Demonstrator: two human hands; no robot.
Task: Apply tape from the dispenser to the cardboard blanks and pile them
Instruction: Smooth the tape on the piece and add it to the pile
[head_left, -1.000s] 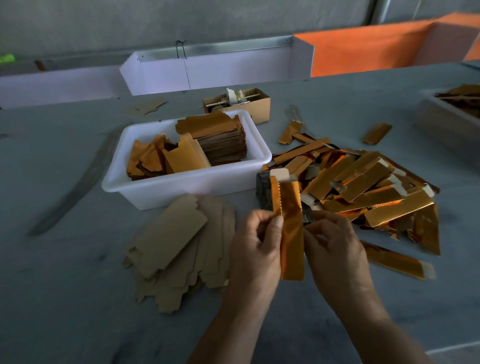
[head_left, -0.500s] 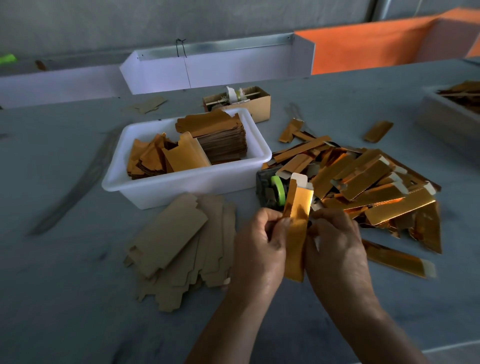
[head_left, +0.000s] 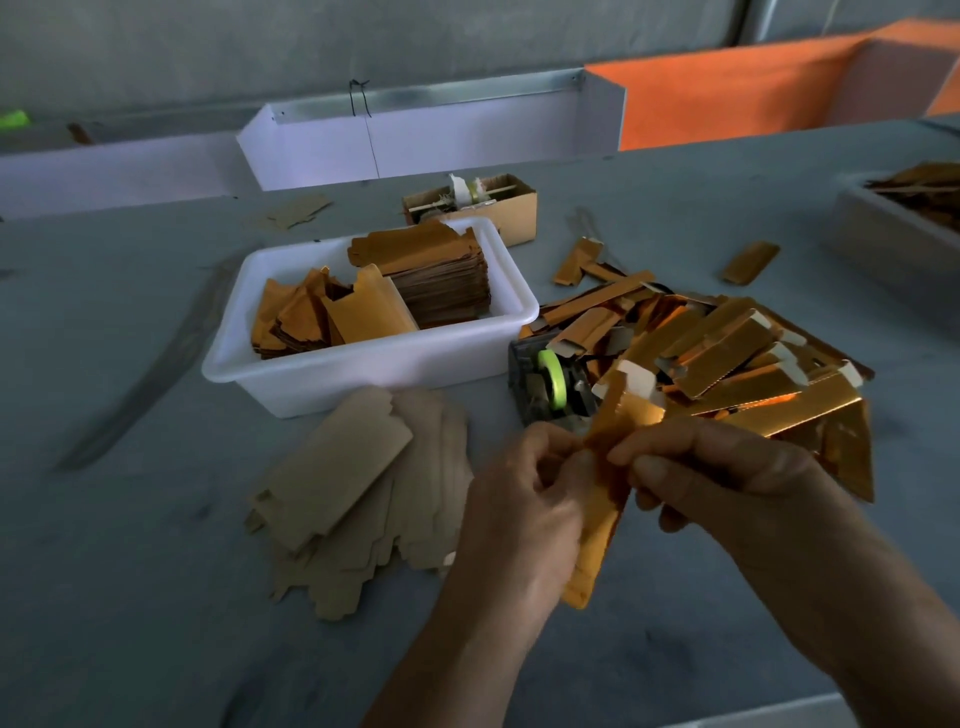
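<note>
Spreading beside the white tub (head_left: 374, 364), the finished pile (head_left: 753, 364) awaits the gold blank (head_left: 597, 525) both the left hand (head_left: 519, 499) and right hand (head_left: 727, 478) pinch, apparently sealing tape just before the dispenser (head_left: 550, 384); next, drop it there

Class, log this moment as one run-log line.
both hands hold gold blank | left hand | right hand | tape dispenser behind | pile right

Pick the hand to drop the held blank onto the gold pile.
Right, probably. The right hand sits directly in front of the gold pile, while the left hand is on the far side of the blank. Both hands pinch it now.
</note>
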